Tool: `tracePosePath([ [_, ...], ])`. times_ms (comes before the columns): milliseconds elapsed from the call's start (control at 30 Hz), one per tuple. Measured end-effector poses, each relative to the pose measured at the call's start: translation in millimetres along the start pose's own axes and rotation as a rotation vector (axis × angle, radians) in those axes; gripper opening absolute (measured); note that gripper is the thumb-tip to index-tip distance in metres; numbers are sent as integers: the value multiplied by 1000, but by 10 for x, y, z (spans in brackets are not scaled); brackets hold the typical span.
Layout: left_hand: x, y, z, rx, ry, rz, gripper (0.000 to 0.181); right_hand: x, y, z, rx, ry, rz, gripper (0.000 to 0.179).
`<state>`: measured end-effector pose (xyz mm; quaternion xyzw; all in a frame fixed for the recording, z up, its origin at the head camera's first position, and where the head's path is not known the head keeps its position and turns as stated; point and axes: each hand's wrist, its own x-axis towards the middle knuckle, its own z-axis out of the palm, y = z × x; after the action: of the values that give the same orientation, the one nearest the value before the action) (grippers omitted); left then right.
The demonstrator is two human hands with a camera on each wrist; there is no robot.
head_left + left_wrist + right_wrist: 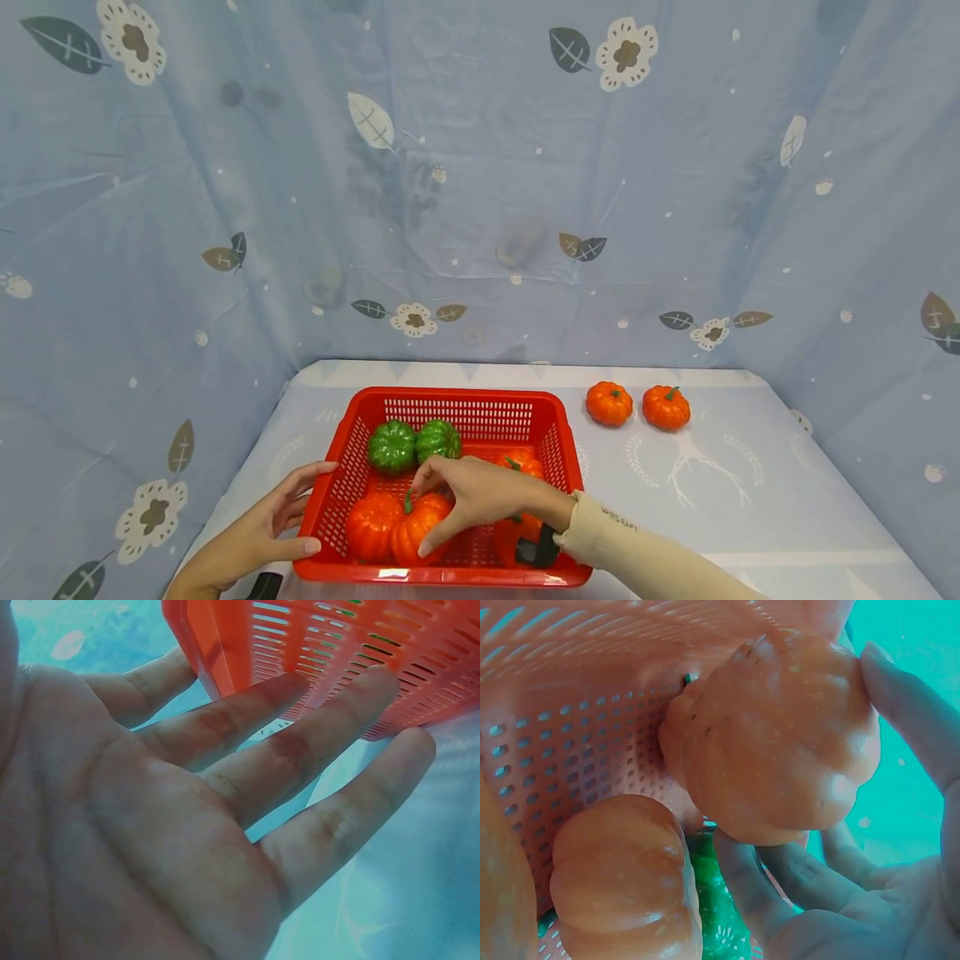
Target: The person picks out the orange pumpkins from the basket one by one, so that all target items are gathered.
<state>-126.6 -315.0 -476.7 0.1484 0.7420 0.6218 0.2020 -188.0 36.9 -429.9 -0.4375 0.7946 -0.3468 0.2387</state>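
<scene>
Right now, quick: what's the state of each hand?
Left hand: open, fingers at the side of the red perforated plastic basket.
Right hand: holding a green-stemmed, ribbed orange pumpkin.

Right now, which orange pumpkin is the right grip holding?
The shiny, ribbed orange pumpkin with a green stem, at the front of the red plastic basket, right of another orange pumpkin. It alone is pinched by the right grip.

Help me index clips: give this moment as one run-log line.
Right hand: grips orange pumpkin; left hand: beside red basket; basket: two green pumpkins, other orange ones; table: two orange pumpkins
</scene>
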Motion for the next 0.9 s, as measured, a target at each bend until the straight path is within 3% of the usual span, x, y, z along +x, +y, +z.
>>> tracePosePath([
  [200,4,16,28,-22,11,-17,81,7,-10,-10,-108,-21,-25,50],
  [400,4,13,27,-31,16,-23,82,4,-12,-6,-156,-10,-46,56],
  [733,12,-7,11,-16,7,-1,81,-35,11,-49,-126,75,-51,62],
  [900,2,1,16,-29,13,-24,80,-108,-14,-148,-132,121,-48,68],
])
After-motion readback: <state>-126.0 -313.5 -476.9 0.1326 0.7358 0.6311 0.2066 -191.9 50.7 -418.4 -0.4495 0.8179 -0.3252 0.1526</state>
